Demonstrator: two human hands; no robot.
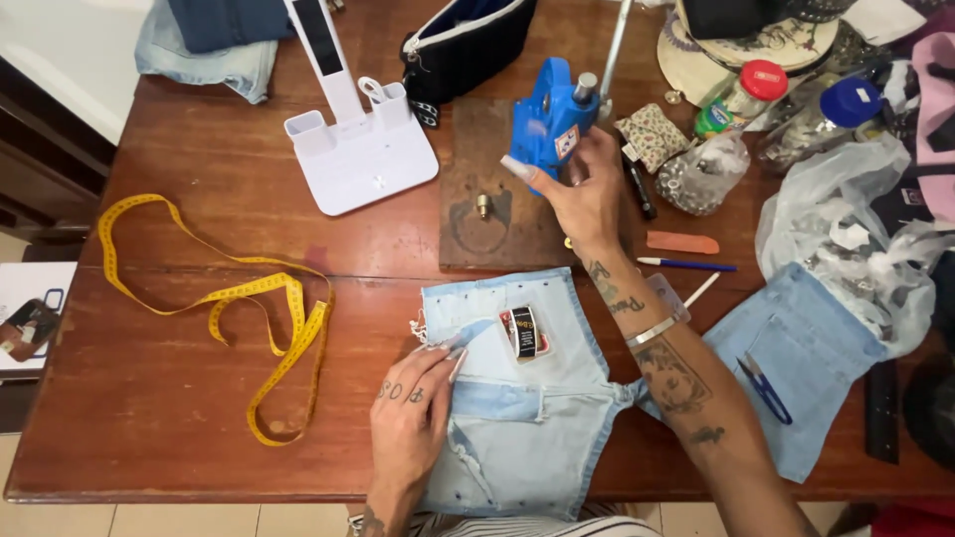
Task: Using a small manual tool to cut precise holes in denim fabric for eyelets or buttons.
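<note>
Meanwhile, right hand (582,189) grips the blue press (547,124); left hand (408,418) lies flat on pale denim shorts (527,418).

Pale denim shorts and a blue hand press on our table

We see the light-blue denim shorts (517,398) lying flat at the near table edge, waistband toward us, a small dark label on them; the blue hand press (550,121) stands upright on its wooden board (476,169) beyond.
</note>
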